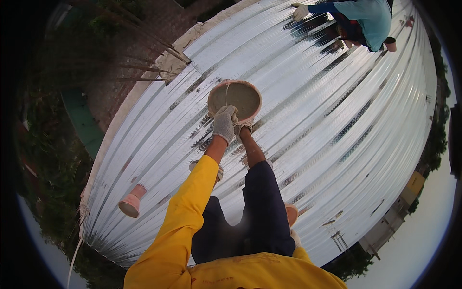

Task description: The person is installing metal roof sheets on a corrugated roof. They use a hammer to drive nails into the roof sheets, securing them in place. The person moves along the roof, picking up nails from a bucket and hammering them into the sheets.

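Note:
My left hand (224, 123), in a grey knitted glove, is closed on the thin handle of a pinkish bucket (260, 103). Grey mortar (243, 98) fills much of this bucket, which is just ahead of my feet over the ribbed metal roofing. Low beside my right hip, a small part of my right hand (295, 238) shows in a pale glove. Its fingers are hidden behind my leg, so whether it holds anything does not show. Close to it, a pinkish rounded thing (291, 214) is partly covered by my dark trousers.
Shiny ribbed metal sheets (308, 130) slope under me. A second pinkish bucket (130, 206) lies tipped at the left. At the upper right a co-worker (370, 21) in light blue bends over the sheets, a pinkish container (390, 44) nearby. The roof edge (113, 126) drops away on the left.

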`<state>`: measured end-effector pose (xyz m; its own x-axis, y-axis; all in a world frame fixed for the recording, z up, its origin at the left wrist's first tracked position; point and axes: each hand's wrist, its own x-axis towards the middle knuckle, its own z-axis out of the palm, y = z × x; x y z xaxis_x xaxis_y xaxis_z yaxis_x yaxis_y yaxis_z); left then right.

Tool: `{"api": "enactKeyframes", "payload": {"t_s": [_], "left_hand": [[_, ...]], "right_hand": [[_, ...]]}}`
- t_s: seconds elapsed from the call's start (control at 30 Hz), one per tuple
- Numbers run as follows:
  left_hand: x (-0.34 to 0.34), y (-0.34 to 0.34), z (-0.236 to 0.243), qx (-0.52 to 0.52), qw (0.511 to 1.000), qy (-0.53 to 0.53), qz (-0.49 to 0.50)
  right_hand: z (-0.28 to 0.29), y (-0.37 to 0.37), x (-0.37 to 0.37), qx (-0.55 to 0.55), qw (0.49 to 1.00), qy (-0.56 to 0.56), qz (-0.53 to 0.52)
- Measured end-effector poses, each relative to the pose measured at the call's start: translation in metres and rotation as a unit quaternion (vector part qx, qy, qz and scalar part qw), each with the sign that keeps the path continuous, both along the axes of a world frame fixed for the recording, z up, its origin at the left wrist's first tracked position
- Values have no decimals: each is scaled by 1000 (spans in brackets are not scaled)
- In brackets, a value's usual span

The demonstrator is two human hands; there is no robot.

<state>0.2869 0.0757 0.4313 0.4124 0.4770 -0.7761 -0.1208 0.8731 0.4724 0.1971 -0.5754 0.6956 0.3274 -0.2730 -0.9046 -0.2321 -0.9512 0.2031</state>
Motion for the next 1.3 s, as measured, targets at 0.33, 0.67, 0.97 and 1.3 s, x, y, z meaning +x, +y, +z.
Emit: {"api": "enactKeyframes", "payload": {"t_s": [0.33, 0.67, 0.97, 1.3], "left_hand": [[217, -17, -72, 25, 993, 72, -88], [248, -38, -128, 44, 977, 123, -170], [164, -20, -136, 140, 947, 198, -211], [-244, -55, -56, 39, 897, 350, -267]], "right_hand": [[38, 19, 25, -42, 993, 45, -104], [53, 97, 108, -44, 968, -24, -246], [39, 79, 160, -46, 991, -24, -121], [35, 98, 158, 21, 988, -43, -144]]}}
